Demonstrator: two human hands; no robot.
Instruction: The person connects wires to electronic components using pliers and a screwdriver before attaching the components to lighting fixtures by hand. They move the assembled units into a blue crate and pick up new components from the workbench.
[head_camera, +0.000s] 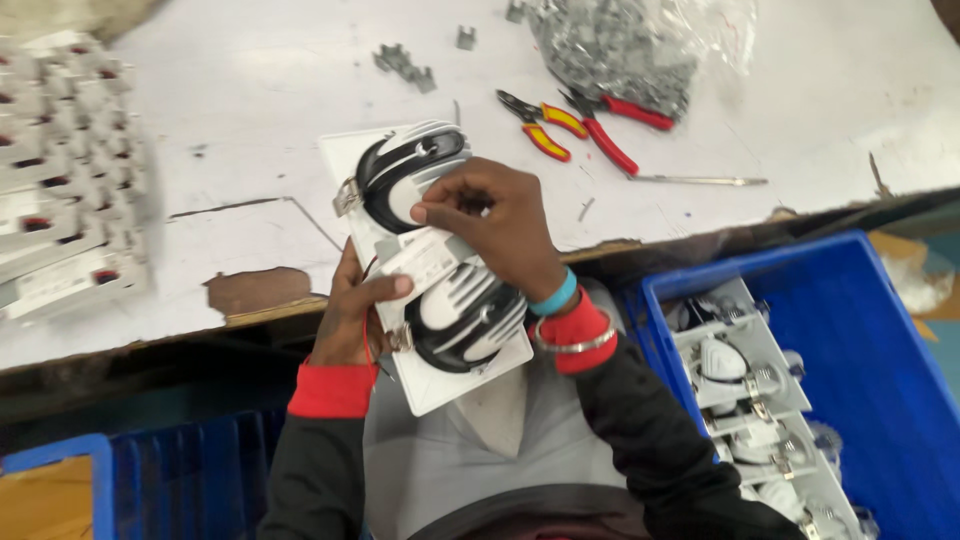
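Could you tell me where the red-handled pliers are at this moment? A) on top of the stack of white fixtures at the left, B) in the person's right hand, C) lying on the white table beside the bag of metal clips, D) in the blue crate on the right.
C: the red-handled pliers lie on the white table beside the bag of metal clips, while both hands hold the twin-lamp fixture.

Red-handled pliers (600, 125) lie on the white table (250, 90) beside a bag of metal clips (620, 45).
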